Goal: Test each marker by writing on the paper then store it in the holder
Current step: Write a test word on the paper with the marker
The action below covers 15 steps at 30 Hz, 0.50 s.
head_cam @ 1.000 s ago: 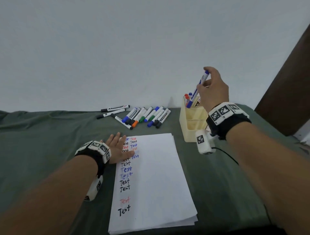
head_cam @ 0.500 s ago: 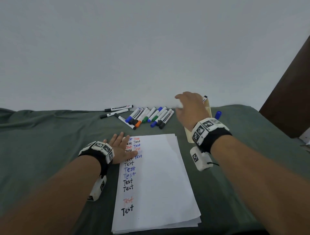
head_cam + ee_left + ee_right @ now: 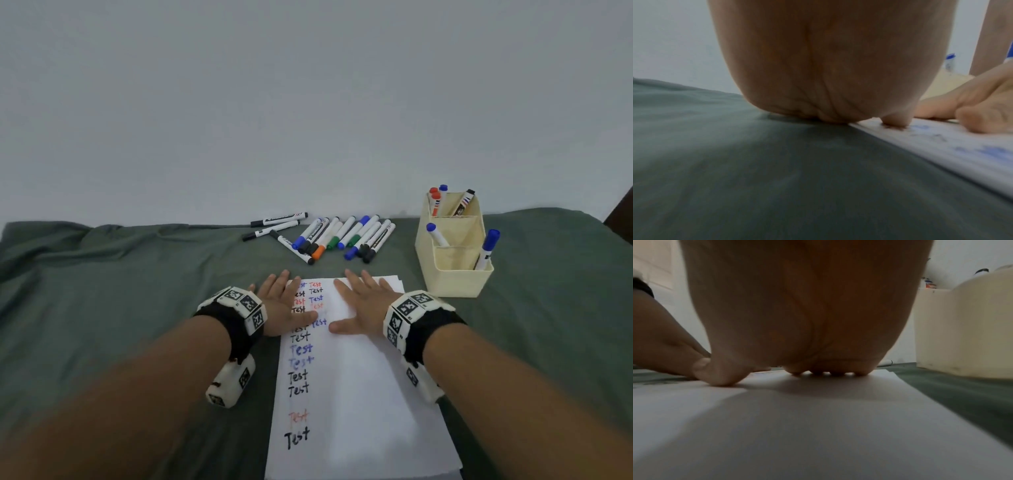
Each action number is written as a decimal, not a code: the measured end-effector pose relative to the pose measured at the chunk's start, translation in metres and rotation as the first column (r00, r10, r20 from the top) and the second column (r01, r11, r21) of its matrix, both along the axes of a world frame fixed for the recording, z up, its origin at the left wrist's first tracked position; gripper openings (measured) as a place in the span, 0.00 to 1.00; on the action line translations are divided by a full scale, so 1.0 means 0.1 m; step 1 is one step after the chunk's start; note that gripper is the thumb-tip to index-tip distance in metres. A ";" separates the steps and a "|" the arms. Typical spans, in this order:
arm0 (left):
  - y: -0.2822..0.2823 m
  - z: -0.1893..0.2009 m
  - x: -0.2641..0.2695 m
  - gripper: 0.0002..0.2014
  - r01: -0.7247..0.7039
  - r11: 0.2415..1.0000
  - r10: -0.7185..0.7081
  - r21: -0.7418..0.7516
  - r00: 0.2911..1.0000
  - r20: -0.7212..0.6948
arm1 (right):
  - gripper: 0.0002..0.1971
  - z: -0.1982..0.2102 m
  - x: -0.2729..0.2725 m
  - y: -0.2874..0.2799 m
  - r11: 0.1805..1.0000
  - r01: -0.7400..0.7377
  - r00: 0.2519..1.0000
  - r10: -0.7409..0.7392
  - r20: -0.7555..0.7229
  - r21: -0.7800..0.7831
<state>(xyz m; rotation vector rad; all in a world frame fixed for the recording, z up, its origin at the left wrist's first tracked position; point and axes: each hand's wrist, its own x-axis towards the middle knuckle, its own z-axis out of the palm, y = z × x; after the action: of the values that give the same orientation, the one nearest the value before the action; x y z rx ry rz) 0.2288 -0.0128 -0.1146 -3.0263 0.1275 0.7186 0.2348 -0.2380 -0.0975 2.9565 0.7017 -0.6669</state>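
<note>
A matt green cloth [image 3: 137, 291], soft and creased into folds, covers the desk. The paper [image 3: 370, 394] on it is smooth, matt white sheets in a thin stack. The holder [image 3: 455, 277] looks like cream plastic with a dull sheen. The markers [image 3: 342, 236] have glossy white plastic barrels and coloured plastic caps. The wall [image 3: 308, 102] behind is plain, matt and pale.

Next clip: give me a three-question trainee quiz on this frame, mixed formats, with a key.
1. True or false: the right hand holds a marker.
2. The left hand rests partly on: A) the holder B) the paper C) the loose markers
3. Fill in: the orange-capped marker lies on the ____, not in the holder.

Key: 1 false, it lies flat and open on the paper; 2 B; 3 cloth.
</note>
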 end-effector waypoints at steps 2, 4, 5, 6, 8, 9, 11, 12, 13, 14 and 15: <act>0.07 0.07 0.09 0.52 0.064 0.998 -0.065 0.009 0.997 0.046 | 0.53 -0.02 0.01 -0.01 1.000 -0.007 1.000 0.007 -0.003 0.004; 0.15 0.22 0.29 0.50 0.097 0.993 -0.084 -0.070 0.982 0.171 | 0.53 -0.03 0.01 -0.01 1.000 -0.006 1.000 0.006 -0.009 0.011; 0.21 0.30 0.41 0.45 0.101 0.986 -0.067 -0.132 0.969 0.239 | 0.53 -0.03 0.01 -0.01 1.000 -0.002 1.000 0.002 -0.009 0.019; 0.27 0.37 0.54 0.37 0.098 0.981 -0.044 -0.170 0.953 0.298 | 0.53 -0.03 0.01 -0.01 1.000 0.003 1.000 -0.003 -0.011 0.027; 0.42 0.47 0.80 0.21 0.080 0.985 -0.009 -0.155 0.911 0.413 | 0.53 -0.02 0.01 -0.01 0.999 0.008 1.000 -0.007 -0.026 0.043; 0.49 0.51 0.91 0.16 0.058 0.989 0.008 -0.133 0.892 0.451 | 0.54 -0.02 0.02 -0.02 0.999 0.007 0.999 -0.005 -0.034 0.048; 0.62 0.55 1.13 0.12 0.000 0.995 0.046 -0.095 0.874 0.483 | 0.53 -0.01 0.03 -0.02 0.998 0.003 0.999 0.000 -0.044 0.063; 0.66 0.57 1.23 0.11 -0.016 0.997 0.050 -0.074 0.871 0.489 | 0.53 -0.01 0.04 -0.03 0.997 0.004 0.999 0.000 -0.048 0.072; 0.69 0.58 1.32 0.12 -0.025 0.998 0.047 -0.052 0.873 0.485 | 0.53 -0.01 0.05 -0.03 0.997 0.005 0.999 -0.001 -0.051 0.080; 0.70 0.58 1.41 0.13 -0.032 0.999 0.044 -0.033 0.880 0.473 | 0.53 -0.01 0.05 -0.03 0.996 0.007 0.999 -0.003 -0.051 0.088; 0.72 0.57 1.49 0.14 -0.038 0.999 0.044 -0.021 0.888 0.458 | 0.53 -0.03 0.06 -0.03 0.995 0.010 0.999 -0.005 -0.049 0.096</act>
<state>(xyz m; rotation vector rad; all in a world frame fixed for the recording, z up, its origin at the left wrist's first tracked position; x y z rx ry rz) 0.3776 0.0587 -0.0580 -3.1148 0.0535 -0.0155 0.2405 -0.2413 -0.1000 3.0409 0.7478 -0.7288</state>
